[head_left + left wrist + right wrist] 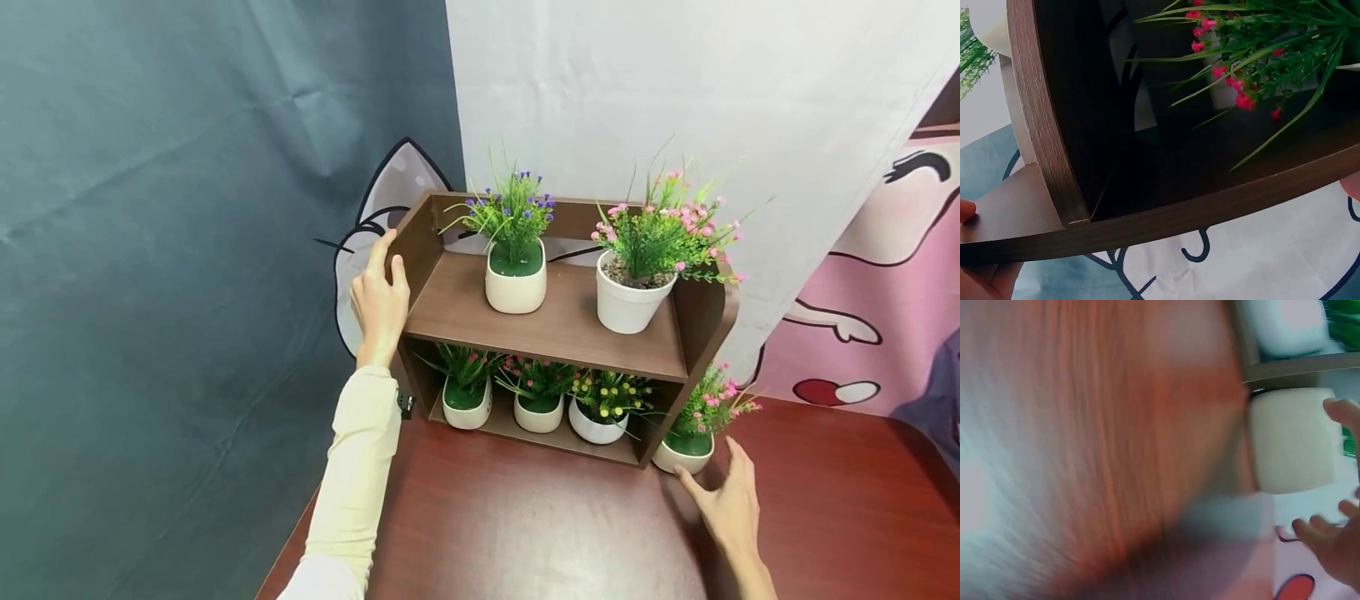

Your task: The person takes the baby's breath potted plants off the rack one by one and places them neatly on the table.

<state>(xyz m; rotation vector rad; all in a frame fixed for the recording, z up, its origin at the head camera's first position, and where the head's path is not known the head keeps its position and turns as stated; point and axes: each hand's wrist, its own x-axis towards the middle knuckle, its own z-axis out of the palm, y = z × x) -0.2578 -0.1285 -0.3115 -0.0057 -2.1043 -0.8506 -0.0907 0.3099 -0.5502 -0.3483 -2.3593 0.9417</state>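
Note:
A brown two-tier wooden shelf (459, 300) stands on the table. At its left side panel is my left hand (381, 300); the left wrist view shows the thumb (966, 210) on one face of the panel and fingers on the other, gripping it. A pink-flowered plant in a cream pot (684, 455) stands on the table against the shelf's right outer side. My right hand (726, 504) is beside that pot with thumb and fingers spread. In the right wrist view, the thumb tip overlaps the pot's edge; whether they touch, I cannot tell.
On the upper tier are a blue-flowered plant in a cream pot (516, 287) and a pink-flowered plant in a white pot (628, 304). Below stand a red-flowered plant (467, 404), another red-flowered one (538, 410) and a yellow-flowered one (598, 421). Curtains hang behind the red-brown table (517, 517).

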